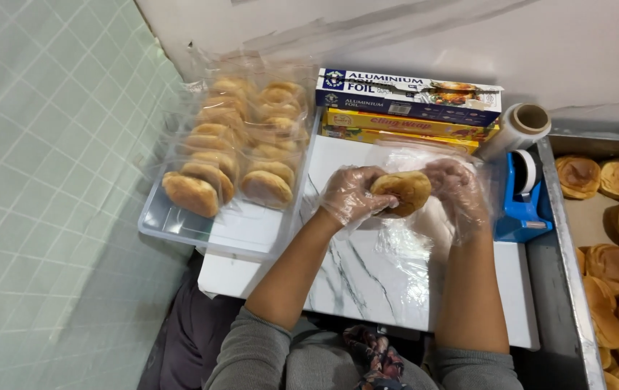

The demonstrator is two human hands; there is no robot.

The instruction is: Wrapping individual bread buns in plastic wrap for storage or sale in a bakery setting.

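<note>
A round golden bun [405, 191] is held just above a white marbled board [367, 282]. My left hand [349, 196], in a clear plastic glove, grips the bun's left side. My right hand [460, 196], gloved too, holds its right side together with a sheet of clear cling film [403, 245] that drapes down under the bun onto the board.
A clear plastic tub [179, 225] at the left holds several wrapped buns in two rows. Behind the board lie a blue foil box [407, 95] and a yellow wrap box [403, 126]. A film roll [515, 128] and a blue tape dispenser [520, 206] stand right. A metal tray [556, 238] holds several bare buns.
</note>
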